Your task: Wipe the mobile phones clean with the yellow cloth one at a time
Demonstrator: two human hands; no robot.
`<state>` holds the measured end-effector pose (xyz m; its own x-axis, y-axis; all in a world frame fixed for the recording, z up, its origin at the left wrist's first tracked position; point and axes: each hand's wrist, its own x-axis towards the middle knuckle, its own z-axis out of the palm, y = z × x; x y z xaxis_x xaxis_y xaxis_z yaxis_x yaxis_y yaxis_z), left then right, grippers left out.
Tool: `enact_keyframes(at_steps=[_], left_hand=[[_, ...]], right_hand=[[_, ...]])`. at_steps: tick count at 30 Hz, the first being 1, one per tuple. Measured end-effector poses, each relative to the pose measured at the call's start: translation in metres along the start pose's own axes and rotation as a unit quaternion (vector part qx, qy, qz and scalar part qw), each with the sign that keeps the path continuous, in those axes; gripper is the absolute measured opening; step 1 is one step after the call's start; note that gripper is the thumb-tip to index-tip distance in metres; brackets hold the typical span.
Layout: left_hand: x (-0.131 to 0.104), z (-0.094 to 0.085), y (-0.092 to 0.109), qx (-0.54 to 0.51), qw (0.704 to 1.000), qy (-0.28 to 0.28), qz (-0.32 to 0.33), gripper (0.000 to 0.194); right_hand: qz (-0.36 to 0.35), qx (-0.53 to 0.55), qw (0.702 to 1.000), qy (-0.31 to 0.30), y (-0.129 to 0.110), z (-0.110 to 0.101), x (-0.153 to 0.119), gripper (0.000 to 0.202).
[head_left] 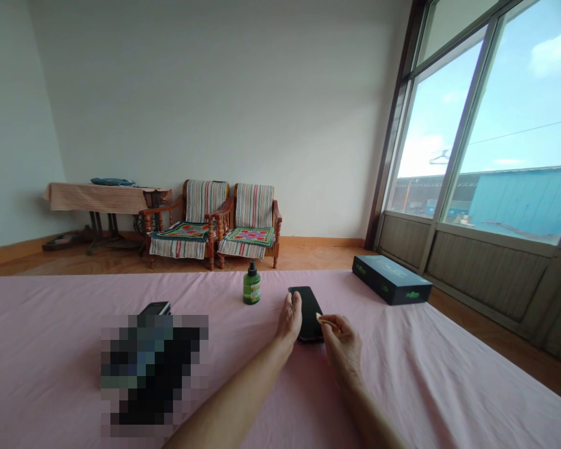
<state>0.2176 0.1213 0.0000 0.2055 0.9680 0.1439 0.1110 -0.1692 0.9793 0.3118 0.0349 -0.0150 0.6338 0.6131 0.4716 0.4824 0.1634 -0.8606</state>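
A black smartphone point(310, 312) with a dark screen is at the middle of the pink-covered surface. My left hand point(290, 317) grips its left edge, the thumb on the front face and the other fingers partly hidden. At the lower right edge of the phone, my right hand point(343, 346) pinches a thin stick with a pale tip, which looks like a cotton swab point(326, 322). Its tip is at the phone's edge; whether it touches is too small to tell. Beyond my left hand stands a green bottle point(251, 288) with a black cap.
The pink sheet point(243, 393) has folds on the right. A black box point(393, 279) with green markings lies at its far right. To the left, a dark device point(156, 308) sits beside a pixelated patch. Two wooden chairs point(247, 234) and a cloth-covered table point(103, 198) stand by the wall.
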Motion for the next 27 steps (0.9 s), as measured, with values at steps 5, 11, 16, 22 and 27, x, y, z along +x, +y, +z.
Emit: enact_keyframes(at_steps=[5,11,16,22,27], left_hand=[[-0.009,-0.002,0.003,0.065,0.996,0.014,0.055,0.028],[-0.072,-0.056,0.006,0.156,0.971,-0.054,0.174,0.064],[-0.135,-0.152,0.01,0.34,0.909,-0.089,0.224,0.08],[-0.164,-0.239,0.009,0.565,0.813,-0.012,0.144,0.065],[-0.17,-0.246,0.0,0.608,0.789,-0.002,0.082,0.062]], right_hand=[[-0.007,-0.005,1.0,-0.004,0.003,-0.002,-0.002,0.02],[-0.02,-0.012,0.999,0.024,-0.005,-0.011,-0.005,0.022],[-0.109,-0.013,0.994,0.03,-0.019,-0.01,-0.014,0.018],[-0.192,0.012,0.978,-0.082,-0.042,0.006,-0.043,0.016],[-0.22,0.01,0.967,-0.126,-0.049,0.013,-0.058,0.019]])
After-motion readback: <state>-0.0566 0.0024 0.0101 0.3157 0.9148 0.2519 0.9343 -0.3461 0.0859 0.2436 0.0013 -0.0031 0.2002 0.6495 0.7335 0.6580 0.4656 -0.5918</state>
